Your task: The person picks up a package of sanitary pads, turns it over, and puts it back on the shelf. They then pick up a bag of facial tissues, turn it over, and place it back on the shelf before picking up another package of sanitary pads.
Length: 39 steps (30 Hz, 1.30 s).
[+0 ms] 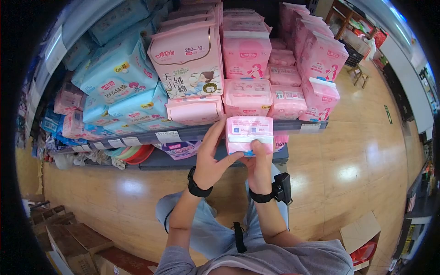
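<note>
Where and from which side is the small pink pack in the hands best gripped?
Probably its lower edge and sides, from below: the pink pack stands flat and upright before the shelf edge, and left hand and right hand clasp it there.

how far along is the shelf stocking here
Mostly done, it seems: the shelf already carries stacked pink packs and blue packs across its front. In hand: one pink pack, gripped by the left hand and right hand at the shelf edge, not yet placed. Left: setting it in. Whether the cardboard boxes hold more cannot be told.
</note>
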Each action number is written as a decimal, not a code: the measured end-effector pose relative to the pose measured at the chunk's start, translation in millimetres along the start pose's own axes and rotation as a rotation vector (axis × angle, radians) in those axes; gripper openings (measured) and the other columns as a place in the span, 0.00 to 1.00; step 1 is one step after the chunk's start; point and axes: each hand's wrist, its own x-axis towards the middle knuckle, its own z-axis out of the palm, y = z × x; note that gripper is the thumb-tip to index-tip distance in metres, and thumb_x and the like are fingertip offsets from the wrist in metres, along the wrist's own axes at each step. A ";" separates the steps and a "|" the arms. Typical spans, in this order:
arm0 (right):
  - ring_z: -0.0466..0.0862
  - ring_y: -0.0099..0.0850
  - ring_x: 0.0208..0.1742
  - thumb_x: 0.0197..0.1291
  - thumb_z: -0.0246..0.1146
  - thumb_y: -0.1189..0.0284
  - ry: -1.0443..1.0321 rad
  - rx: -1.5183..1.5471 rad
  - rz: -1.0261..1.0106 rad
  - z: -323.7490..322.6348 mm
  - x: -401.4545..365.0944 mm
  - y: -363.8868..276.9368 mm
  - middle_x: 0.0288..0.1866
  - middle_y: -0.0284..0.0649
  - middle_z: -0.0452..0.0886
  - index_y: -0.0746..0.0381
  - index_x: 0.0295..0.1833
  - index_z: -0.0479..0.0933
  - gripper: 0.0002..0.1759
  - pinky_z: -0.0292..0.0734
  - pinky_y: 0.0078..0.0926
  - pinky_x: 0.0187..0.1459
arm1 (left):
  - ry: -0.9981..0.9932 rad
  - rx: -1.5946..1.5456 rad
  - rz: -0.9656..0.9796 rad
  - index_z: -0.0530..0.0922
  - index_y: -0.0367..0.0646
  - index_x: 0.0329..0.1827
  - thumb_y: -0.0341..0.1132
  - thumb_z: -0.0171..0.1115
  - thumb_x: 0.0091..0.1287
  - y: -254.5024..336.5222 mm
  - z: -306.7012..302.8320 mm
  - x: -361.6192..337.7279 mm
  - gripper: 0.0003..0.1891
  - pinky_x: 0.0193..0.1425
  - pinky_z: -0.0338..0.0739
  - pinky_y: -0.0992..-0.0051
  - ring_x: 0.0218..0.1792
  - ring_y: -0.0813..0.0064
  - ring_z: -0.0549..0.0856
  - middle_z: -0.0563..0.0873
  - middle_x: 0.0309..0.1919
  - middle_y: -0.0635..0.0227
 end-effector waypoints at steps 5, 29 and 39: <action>0.63 0.33 0.56 0.40 0.68 0.75 0.103 -0.358 -0.314 6.1 -8.0 -5.5 0.56 0.46 0.57 0.63 0.64 0.40 0.51 0.61 0.31 0.56 | -0.054 0.212 0.040 0.52 0.36 0.66 0.29 0.65 0.47 23.7 -5.0 -5.8 0.43 0.64 0.55 0.69 0.64 0.65 0.59 0.58 0.63 0.56; 0.55 0.40 0.66 0.39 0.64 0.67 -0.581 -0.832 -0.674 -13.3 9.2 -51.9 0.67 0.53 0.48 0.62 0.67 0.36 0.54 0.53 0.36 0.61 | -0.088 -0.419 -0.464 0.40 0.37 0.66 0.31 0.59 0.54 22.2 8.9 -10.4 0.42 0.64 0.53 0.71 0.62 0.71 0.58 0.56 0.61 0.60; 0.60 0.36 0.63 0.44 0.56 0.72 -0.309 -0.487 -0.427 -24.1 -25.2 -40.0 0.62 0.45 0.58 0.67 0.62 0.55 0.36 0.56 0.34 0.60 | -0.022 0.194 -0.035 0.41 0.34 0.66 0.36 0.68 0.46 22.0 28.5 -12.3 0.50 0.62 0.56 0.65 0.60 0.60 0.61 0.57 0.59 0.51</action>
